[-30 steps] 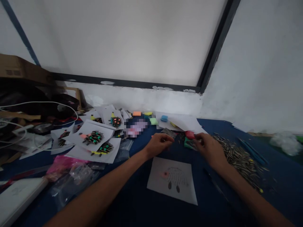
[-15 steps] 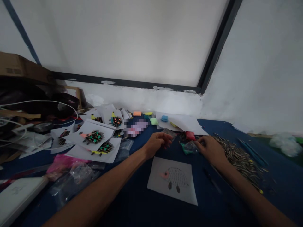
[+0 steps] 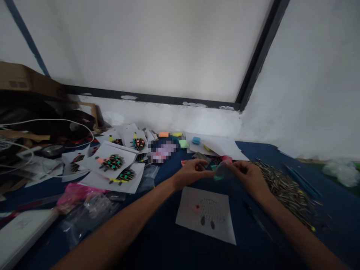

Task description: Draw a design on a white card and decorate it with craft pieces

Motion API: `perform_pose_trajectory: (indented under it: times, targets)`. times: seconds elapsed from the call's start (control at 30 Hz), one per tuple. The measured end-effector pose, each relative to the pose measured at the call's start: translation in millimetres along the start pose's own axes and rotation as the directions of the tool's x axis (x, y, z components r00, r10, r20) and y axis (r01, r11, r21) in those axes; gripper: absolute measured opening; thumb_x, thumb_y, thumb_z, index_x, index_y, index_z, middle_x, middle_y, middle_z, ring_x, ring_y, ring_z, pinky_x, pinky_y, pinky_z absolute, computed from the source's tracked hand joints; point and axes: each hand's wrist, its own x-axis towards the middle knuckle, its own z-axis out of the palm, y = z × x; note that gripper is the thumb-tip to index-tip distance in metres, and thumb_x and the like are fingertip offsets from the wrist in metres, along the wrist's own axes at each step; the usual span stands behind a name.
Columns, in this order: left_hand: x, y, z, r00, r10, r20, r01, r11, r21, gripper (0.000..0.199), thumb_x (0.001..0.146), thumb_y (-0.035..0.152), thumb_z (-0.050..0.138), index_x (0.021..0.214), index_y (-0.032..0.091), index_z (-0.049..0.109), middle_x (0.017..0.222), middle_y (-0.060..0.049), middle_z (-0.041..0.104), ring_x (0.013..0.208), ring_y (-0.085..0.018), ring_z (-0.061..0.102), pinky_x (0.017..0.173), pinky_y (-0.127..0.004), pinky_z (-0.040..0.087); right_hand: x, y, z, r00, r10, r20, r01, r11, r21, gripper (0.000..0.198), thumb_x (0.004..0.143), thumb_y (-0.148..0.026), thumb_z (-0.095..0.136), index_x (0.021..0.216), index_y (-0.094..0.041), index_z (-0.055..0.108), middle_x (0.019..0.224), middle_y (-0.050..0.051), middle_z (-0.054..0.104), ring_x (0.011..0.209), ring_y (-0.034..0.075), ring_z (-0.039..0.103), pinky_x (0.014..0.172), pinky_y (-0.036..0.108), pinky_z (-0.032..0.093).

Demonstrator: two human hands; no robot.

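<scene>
Pale wall [image 3: 309, 82] backs the blue surface [image 3: 160, 225], on which we take the drawing sheet [image 3: 206, 215], marked with a hedgehog outline, as our reference.

Risk: clear film [image 3: 228, 167] around the green packet [image 3: 218, 173] may slip or tear if we pull it unevenly or pinch it too near its edge. Soft contents, as we judge them, could then drop onto the drawing sheet. A second hazard lies to the right of the drawing sheet: our right forearm [image 3: 292, 225] passes close to the pile of slim pieces [image 3: 284, 185], and a careless sweep could scatter them. The pen-like tool [image 3: 257, 219], just right of the drawing sheet, could be knocked likewise.

Position: the green packet is beyond the far edge of the drawing sheet, between our two hands. Our right hand [image 3: 250, 178] pinches the film between thumb and fingers. Our left hand [image 3: 189, 173] has curled fingers and its thumb at the packet's left side; we cannot tell whether it grips.
</scene>
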Motion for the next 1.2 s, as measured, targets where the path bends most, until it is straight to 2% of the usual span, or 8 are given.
perform_pose_trajectory:
  times: [0.1, 0.2, 0.53, 0.67, 0.77, 0.87, 1.03, 1.2]
  targets:
    - [-2, 2, 3, 0.995, 0.054, 0.088, -0.058, 0.998, 0.035, 0.031, 0.073, 0.039, 0.068, 0.085, 0.011, 0.065, 0.062, 0.004, 0.046, 0.057, -0.007, 0.038, 0.053, -0.021, 0.028, -6, -17, 3, 1.000, 0.018, -0.023, -0.014, 0.989, 0.150, 0.041, 0.074, -0.057, 0.056, 0.064, -0.018, 0.059, 0.053, 0.001, 0.056, 0.049, 0.013, 0.049, 0.045, 0.024, 0.037]
    - [-2, 6, 4, 0.998, 0.015, 0.056, -0.013, 1.000, -0.024, 0.030, 0.079, 0.039, 0.060, 0.069, 0.011, 0.063, 0.053, 0.005, 0.039, 0.052, -0.007, 0.033, 0.051, -0.022, 0.024, -12, -30, 4, 0.999, 0.016, 0.039, -0.028, 0.942, 0.333, 0.040, 0.078, -0.056, 0.053, 0.064, -0.019, 0.057, 0.052, -0.001, 0.053, 0.044, 0.010, 0.042, 0.042, 0.023, 0.033]
    - [1, 1, -2, 0.998, -0.048, 0.027, 0.051, 0.994, -0.101, 0.026, 0.078, 0.035, 0.058, 0.075, 0.011, 0.067, 0.058, 0.002, 0.044, 0.051, -0.007, 0.034, 0.049, -0.022, 0.023, -15, -34, 1, 0.975, 0.108, 0.194, -0.195, 0.832, 0.519, 0.032, 0.067, -0.045, 0.068, 0.084, -0.018, 0.063, 0.062, -0.001, 0.061, 0.045, 0.008, 0.043, 0.043, 0.022, 0.033]
    - [0, 4, -1, 0.997, -0.078, 0.024, 0.080, 0.994, -0.072, 0.025, 0.079, 0.033, 0.058, 0.074, 0.011, 0.068, 0.060, 0.001, 0.048, 0.052, -0.007, 0.035, 0.049, -0.022, 0.024, -15, -33, 2, 0.970, 0.053, 0.238, -0.165, 0.861, 0.481, 0.027, 0.065, -0.041, 0.070, 0.077, -0.019, 0.061, 0.060, -0.001, 0.061, 0.046, 0.009, 0.044, 0.044, 0.022, 0.033]
    - [0, 5, 1, 0.996, -0.069, 0.048, 0.073, 0.993, -0.094, 0.025, 0.079, 0.032, 0.057, 0.074, 0.010, 0.068, 0.061, 0.000, 0.049, 0.052, -0.007, 0.035, 0.049, -0.022, 0.024, -14, -30, 5, 0.987, -0.030, 0.158, -0.041, 0.905, 0.423, 0.019, 0.066, -0.036, 0.067, 0.066, -0.019, 0.058, 0.058, -0.002, 0.059, 0.054, 0.012, 0.052, 0.050, 0.023, 0.039]
    - [0, 4, 1, 0.997, -0.042, 0.065, 0.048, 0.993, -0.103, 0.025, 0.078, 0.033, 0.057, 0.075, 0.011, 0.069, 0.060, 0.000, 0.048, 0.051, -0.007, 0.035, 0.048, -0.022, 0.024, -13, -26, 9, 0.997, -0.037, 0.064, 0.009, 0.921, 0.389, 0.015, 0.068, -0.034, 0.062, 0.070, -0.019, 0.063, 0.063, 0.001, 0.063, 0.061, 0.015, 0.057, 0.055, 0.026, 0.043]
    - [-2, 7, 2, 0.998, -0.013, 0.067, 0.018, 0.997, -0.077, 0.021, 0.078, 0.028, 0.057, 0.077, 0.011, 0.070, 0.064, 0.000, 0.050, 0.055, -0.008, 0.038, 0.050, -0.021, 0.027, -14, -26, 10, 0.983, 0.035, 0.179, -0.102, 0.920, 0.378, 0.017, 0.064, -0.033, 0.062, 0.072, -0.019, 0.067, 0.065, 0.002, 0.067, 0.059, 0.017, 0.059, 0.056, 0.028, 0.045]
    - [-3, 8, 1, 0.997, 0.053, 0.063, -0.054, 0.999, 0.007, 0.026, 0.084, 0.034, 0.053, 0.077, 0.012, 0.067, 0.057, 0.003, 0.041, 0.052, -0.008, 0.034, 0.050, -0.023, 0.023, -16, -31, 5, 0.966, 0.071, 0.248, -0.175, 0.887, 0.427, 0.013, 0.065, -0.033, 0.059, 0.063, -0.020, 0.062, 0.054, -0.002, 0.057, 0.044, 0.009, 0.044, 0.042, 0.022, 0.034]
